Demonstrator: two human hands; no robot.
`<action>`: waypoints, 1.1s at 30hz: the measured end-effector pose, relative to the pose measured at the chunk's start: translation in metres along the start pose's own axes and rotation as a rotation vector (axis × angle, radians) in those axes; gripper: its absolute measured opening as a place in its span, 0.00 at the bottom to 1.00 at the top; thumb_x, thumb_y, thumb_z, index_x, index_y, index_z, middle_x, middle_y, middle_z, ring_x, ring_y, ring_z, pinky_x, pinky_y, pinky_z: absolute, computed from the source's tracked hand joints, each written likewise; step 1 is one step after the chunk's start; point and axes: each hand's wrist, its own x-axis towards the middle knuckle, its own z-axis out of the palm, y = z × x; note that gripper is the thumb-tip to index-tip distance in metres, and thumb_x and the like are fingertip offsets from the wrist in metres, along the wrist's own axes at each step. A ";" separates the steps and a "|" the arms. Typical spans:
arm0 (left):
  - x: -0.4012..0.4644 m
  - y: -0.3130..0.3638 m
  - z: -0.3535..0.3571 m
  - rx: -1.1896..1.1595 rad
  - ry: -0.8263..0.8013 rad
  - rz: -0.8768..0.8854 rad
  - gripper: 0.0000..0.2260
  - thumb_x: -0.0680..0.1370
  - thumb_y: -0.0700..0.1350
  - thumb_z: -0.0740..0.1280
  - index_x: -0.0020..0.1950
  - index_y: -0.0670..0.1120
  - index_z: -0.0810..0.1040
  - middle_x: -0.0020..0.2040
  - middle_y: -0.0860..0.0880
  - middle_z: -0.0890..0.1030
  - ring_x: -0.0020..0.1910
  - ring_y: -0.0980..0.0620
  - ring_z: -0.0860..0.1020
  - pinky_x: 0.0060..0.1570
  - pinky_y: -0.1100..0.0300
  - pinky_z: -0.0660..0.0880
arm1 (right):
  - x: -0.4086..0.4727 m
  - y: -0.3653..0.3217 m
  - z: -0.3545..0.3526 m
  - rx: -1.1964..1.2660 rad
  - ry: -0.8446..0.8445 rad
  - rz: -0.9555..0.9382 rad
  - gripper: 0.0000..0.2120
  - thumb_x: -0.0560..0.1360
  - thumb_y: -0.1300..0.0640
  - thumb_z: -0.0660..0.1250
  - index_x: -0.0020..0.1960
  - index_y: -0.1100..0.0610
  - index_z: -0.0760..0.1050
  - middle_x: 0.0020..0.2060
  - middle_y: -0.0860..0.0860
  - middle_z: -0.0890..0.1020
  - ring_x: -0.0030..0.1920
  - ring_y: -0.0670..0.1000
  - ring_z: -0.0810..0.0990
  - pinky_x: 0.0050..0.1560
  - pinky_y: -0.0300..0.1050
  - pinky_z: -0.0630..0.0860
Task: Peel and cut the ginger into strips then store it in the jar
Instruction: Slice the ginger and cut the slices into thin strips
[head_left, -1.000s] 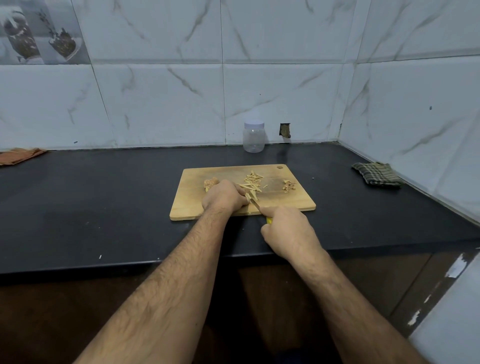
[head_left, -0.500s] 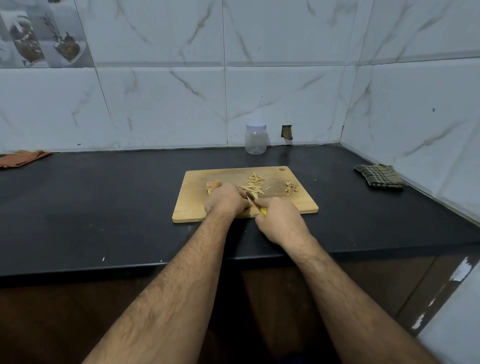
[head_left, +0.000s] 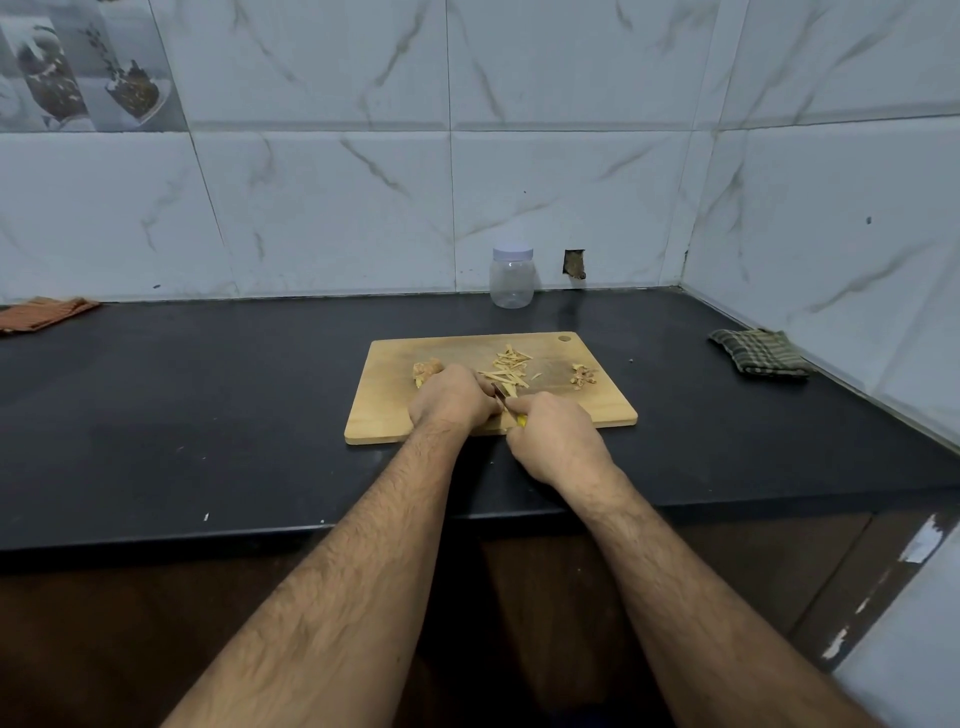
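Right hand (head_left: 558, 439) grips a yellow-handled knife (head_left: 506, 406) at the cutting board (head_left: 395, 421) front edge; left hand (head_left: 451, 399) is curled over, probably pinning ginger, can't really tell. Strips (head_left: 508, 368) lie mid-board.

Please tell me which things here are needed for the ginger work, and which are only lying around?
Needed: wooden cutting board; yellow-handled knife in the right hand; unpeeled ginger piece by the left hand; pale ginger strips; clear plastic jar with white lid.

Lying around: green checked cloth; orange cloth; brown peel scraps.
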 end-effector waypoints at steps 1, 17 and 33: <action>0.000 0.000 0.000 -0.002 0.001 0.000 0.08 0.74 0.55 0.73 0.52 0.60 0.85 0.54 0.58 0.83 0.54 0.53 0.80 0.47 0.61 0.74 | 0.001 -0.002 0.000 -0.003 -0.007 -0.002 0.23 0.79 0.59 0.62 0.71 0.43 0.73 0.63 0.51 0.79 0.60 0.54 0.77 0.53 0.45 0.75; -0.005 0.002 -0.002 -0.009 0.014 -0.017 0.08 0.75 0.53 0.73 0.54 0.59 0.84 0.56 0.57 0.83 0.56 0.53 0.79 0.49 0.61 0.74 | -0.032 0.017 -0.010 -0.040 -0.047 0.015 0.23 0.79 0.58 0.61 0.72 0.43 0.71 0.63 0.52 0.78 0.61 0.54 0.75 0.54 0.47 0.75; -0.010 -0.001 0.000 -0.048 0.065 -0.019 0.06 0.74 0.53 0.75 0.49 0.59 0.84 0.54 0.57 0.84 0.55 0.53 0.79 0.49 0.61 0.73 | -0.008 0.011 -0.003 0.030 0.037 0.030 0.24 0.78 0.58 0.62 0.72 0.44 0.72 0.66 0.50 0.78 0.62 0.53 0.76 0.56 0.46 0.76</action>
